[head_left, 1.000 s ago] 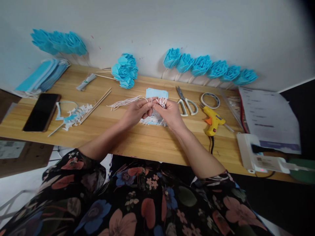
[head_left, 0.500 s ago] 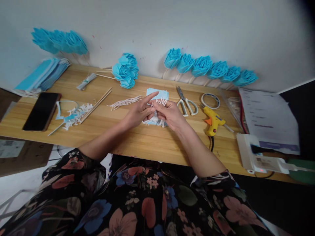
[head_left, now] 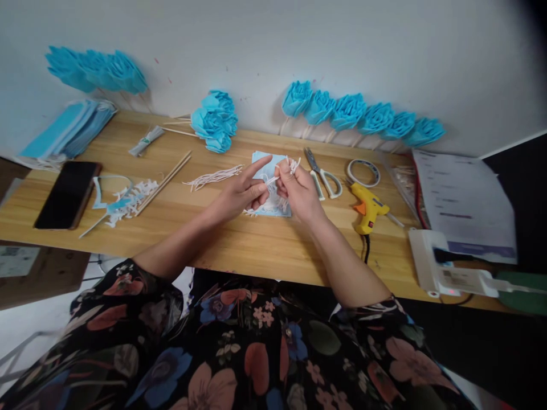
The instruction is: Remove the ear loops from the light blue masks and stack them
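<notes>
My left hand (head_left: pixel 244 193) pinches one end of a thin white stick or wire (head_left: pixel 272 181) between thumb and fingers, its index finger stretched out. Around the other end is my right hand (head_left: pixel 298 187), closed, with short white cords (head_left: pixel 293 165) poking out above its fingers. Both hands hover over a stack of light-blue mask fabric (head_left: pixel 269 158), on which more white cords (head_left: pixel 273 199) lie in a heap. To the left of my left hand rests a loose bundle of white cords (head_left: pixel 216 177). Scissors (head_left: pixel 322 173) lie just right of my right hand.
A yellow glue gun (head_left: pixel 368 208), a tape roll (head_left: pixel 363 173) and a white power strip (head_left: pixel 423 262) are on the right. Blue flowers on sticks (head_left: pixel 348 112) lean on the wall. Left are a phone (head_left: pixel 66 195), wooden sticks (head_left: pixel 164 183) and stacked blue masks (head_left: pixel 68 131).
My hands have drawn slightly apart, showing the thin white piece between them. The white cords have shifted up into my right hand, which has turned and closed more.
</notes>
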Demonstrator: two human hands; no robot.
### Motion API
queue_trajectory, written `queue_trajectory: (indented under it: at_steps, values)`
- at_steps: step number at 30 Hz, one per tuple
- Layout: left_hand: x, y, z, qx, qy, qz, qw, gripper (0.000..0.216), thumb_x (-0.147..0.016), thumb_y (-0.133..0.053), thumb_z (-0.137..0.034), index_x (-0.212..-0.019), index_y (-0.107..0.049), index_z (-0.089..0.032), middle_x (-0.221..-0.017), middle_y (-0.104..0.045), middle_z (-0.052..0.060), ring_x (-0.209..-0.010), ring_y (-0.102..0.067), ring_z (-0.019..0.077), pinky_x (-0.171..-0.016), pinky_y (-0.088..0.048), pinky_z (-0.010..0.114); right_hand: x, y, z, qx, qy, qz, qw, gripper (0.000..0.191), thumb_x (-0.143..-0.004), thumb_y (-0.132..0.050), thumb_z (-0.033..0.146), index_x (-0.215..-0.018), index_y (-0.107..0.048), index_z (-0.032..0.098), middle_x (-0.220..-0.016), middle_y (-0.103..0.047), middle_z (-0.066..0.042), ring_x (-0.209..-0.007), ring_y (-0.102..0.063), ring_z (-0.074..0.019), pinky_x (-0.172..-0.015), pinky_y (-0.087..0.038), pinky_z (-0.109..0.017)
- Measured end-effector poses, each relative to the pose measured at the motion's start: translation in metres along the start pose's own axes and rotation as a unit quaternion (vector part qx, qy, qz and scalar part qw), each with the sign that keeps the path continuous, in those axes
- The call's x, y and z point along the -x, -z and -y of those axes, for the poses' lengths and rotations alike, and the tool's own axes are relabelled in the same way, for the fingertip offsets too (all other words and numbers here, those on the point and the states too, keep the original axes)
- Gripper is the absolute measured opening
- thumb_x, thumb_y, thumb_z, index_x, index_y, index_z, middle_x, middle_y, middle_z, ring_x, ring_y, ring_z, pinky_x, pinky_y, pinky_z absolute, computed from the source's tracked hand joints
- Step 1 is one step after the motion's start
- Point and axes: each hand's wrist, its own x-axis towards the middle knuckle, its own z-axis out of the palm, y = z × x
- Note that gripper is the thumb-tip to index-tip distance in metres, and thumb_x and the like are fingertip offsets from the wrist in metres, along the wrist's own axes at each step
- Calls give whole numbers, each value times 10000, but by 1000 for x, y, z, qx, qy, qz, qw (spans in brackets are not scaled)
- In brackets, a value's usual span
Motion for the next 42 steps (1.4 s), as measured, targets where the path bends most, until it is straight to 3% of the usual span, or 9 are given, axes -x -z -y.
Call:
queue_trajectory:
  at_steps: [7,11,14,18,24,27,30,38,42]
  values:
    - [1,0,3,-13,10,-1,1000,772,-994,-626,-373,-1655,-273,-184,-653,-593,-42,-505,-500,96,-497,-370,227,-9,7,1,-40,48,-23,998,479,-936,-595,704,-799,-521,251,-933,-650,-22,-958,-651,-177,-823,-556,-322]
    - [-1,4,12,-67,-34,-34,997,825,-984,-651,-366,-1674,-224,-216,-742,-653,-17,-607,-566,120,-605,-462,253,-11,6,6,-106,-9,-31,994,461,-947,-590,696,-825,-485,264,-763,-573,6,-848,-645,-180,-743,-553,-321]
    - [-6,7,20,-117,-110,-74,984,832,-921,-743,-432,-1632,-352,-247,-1007,-716,57,-916,-657,170,-859,-522,318,-10,4,12,-136,-24,-26,990,456,-953,-596,683,-815,-467,269,-682,-484,30,-747,-605,-167,-698,-542,-311]
    - [-11,1,22,-92,-142,-34,985,857,-928,-704,-561,-1646,-307,-312,-1274,-677,89,-1136,-636,205,-1004,-494,381,-6,-2,18,-159,-26,6,987,457,-944,-617,679,-805,-463,272,-660,-435,39,-716,-585,-164,-655,-537,-305]
    - [-10,-20,-8,-34,-32,10,999,767,-893,-739,-511,-1545,-434,-245,-1242,-661,107,-1048,-636,218,-884,-536,353,-1,-11,23,-136,-13,22,990,504,-888,-635,745,-809,-467,277,-707,-495,20,-808,-628,-187,-607,-531,-295]
    - [-7,-19,-29,-63,52,43,996,405,-920,-680,-469,-1205,-652,-182,-1009,-664,68,-811,-592,156,-720,-503,282,0,-9,25,-104,13,11,994,533,-849,-646,782,-821,-496,271,-831,-598,-7,-908,-648,-197,-663,-552,-304]
    - [-2,-14,-47,-121,130,75,981,292,-943,-624,-445,-907,-665,-158,-755,-547,5,-649,-479,102,-627,-436,239,0,-3,24,-66,38,-3,997,536,-848,-643,785,-820,-538,260,-979,-675,-34,-1044,-649,-209,-820,-567,-337]
    - [0,12,-73,-163,136,95,973,351,-981,-593,-497,-866,-673,-175,-627,-389,-21,-563,-377,111,-547,-397,273,-9,23,12,-96,-8,33,995,420,-902,-660,677,-929,-665,258,-1145,-757,-47,-1131,-693,-215,-1019,-545,-393]
    - [-12,28,-83,-191,166,150,956,388,-976,-607,-536,-796,-693,-203,-585,-380,-2,-520,-348,118,-510,-382,299,-16,35,35,-71,89,66,991,354,-931,-704,546,-1199,-716,315,-1374,-706,4,-1334,-618,-168,-1201,-415,-344]
